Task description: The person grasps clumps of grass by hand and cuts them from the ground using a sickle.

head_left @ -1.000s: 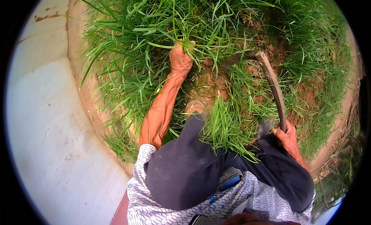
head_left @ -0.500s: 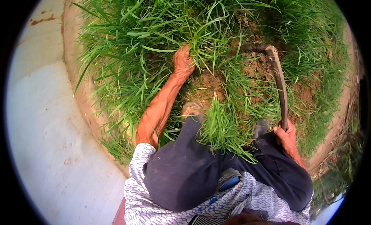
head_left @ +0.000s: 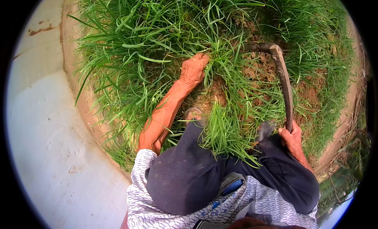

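Reading the scene as a clock face, I see the person's left hand (head_left: pixel 195 69) just short of twelve o'clock from the middle, its fingers folded tightly around a tuft of green leaves (head_left: pixel 216 60), the fingertips lost among the blades. Standing grass (head_left: pixel 118 44) spreads thickly from ten o'clock round to one.

Between three and four o'clock, the right hand (head_left: pixel 292 139) wraps its fingers fully about the lower end of the sickle's wooden handle (head_left: pixel 284 81). The dark curved blade (head_left: pixel 258 47) reaches toward nine from the handle's top, above a patch of bare soil (head_left: pixel 258 69); whether its tip touches the grass, I cannot tell.

A loose bunch of leaves (head_left: pixel 222 128) lies toward four o'clock, pale ends uppermost, near the dark trousers (head_left: pixel 183 178). A pale slab (head_left: pixel 47 138) fills nine o'clock.
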A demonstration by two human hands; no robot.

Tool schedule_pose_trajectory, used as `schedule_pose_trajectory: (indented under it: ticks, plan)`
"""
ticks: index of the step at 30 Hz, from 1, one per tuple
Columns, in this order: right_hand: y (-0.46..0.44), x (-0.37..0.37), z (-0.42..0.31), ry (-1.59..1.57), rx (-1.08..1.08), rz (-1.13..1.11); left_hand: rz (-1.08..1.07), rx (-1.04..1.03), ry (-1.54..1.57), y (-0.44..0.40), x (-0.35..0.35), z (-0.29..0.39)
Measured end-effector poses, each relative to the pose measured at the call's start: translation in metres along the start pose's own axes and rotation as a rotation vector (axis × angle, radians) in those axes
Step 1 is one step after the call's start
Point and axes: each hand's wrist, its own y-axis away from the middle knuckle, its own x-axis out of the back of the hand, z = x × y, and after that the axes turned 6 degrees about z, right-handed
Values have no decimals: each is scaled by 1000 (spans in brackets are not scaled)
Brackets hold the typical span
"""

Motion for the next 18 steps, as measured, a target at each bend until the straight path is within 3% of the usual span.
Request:
schedule_pose_trajectory:
  ticks: [3, 5, 6, 7, 10, 11, 14, 16, 18]
  plan:
    - [1, 1, 0, 5, -3, -3, 28, -18, 68, 5, -13, -7]
    - [0, 1, 2, 4, -6, -3, 317, 156, 482, 5, -6, 20]
    - [-1, 2, 5, -17, -6, -3, 303, 486, 730, 11, -9, 21]
    - [-1, 1, 8, -41, -3, -2, 540, 683, 1069, 8, -15, 20]
    - [-1, 0, 3, -34, 14, 6, 467, 524, 290, 7, 11, -9]
    - [-2, 1, 3, -33, 18, 4, 399, 381, 191, 5, 15, -21]
    - [-4, 3, 8, -13, -1, -5, 311, 553, 695, -12, 4, -44]
    - [-7, 3, 13, -5, 45, 5, 344, 97, -150, -29, 6, -44]
    - [-5, 1, 8, 6, 40, 5, 285, 216, 18, -42, -3, -49]
